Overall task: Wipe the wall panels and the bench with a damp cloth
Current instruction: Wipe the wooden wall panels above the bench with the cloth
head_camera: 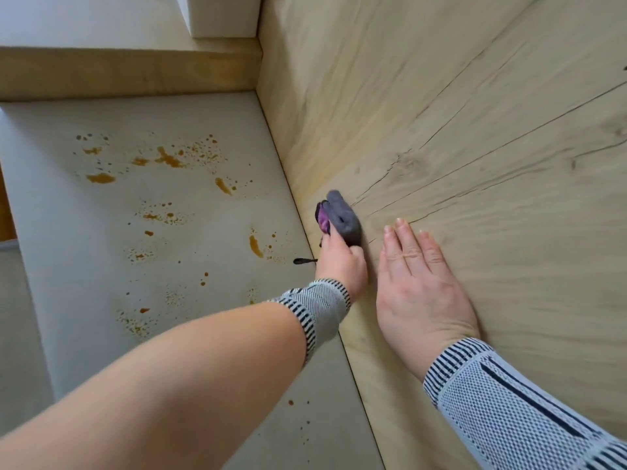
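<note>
Two hands are busy by the corner where the wood wall (475,130) meets the bench (169,215). The left hand (341,262) grips a bunched-up cloth (342,217) (grey on the outside, with a bit of purple showing) and presses it on the wall, low down, just above the bench. The right hand (420,286) lies flat on the wall just beside it, fingers straight, holding nothing; it looks like it is there to lean on. So the step going on now seems to be the wall wipe, down at the bottom edge. The bench does not look done at all: lots of orange spots (166,159) and drips sit all over its pale top, some close to the cloth and some well away on the far side. A small dark thing (304,261) lies on the bench near the left wrist; I cannot tell what it is. Next, the cloth likely needs to slide along the rest of the low wall, then drop down onto the bench. Those spots may need firm rubs, and the cloth may need a turn to a clean side so the orange does not smear.
</note>
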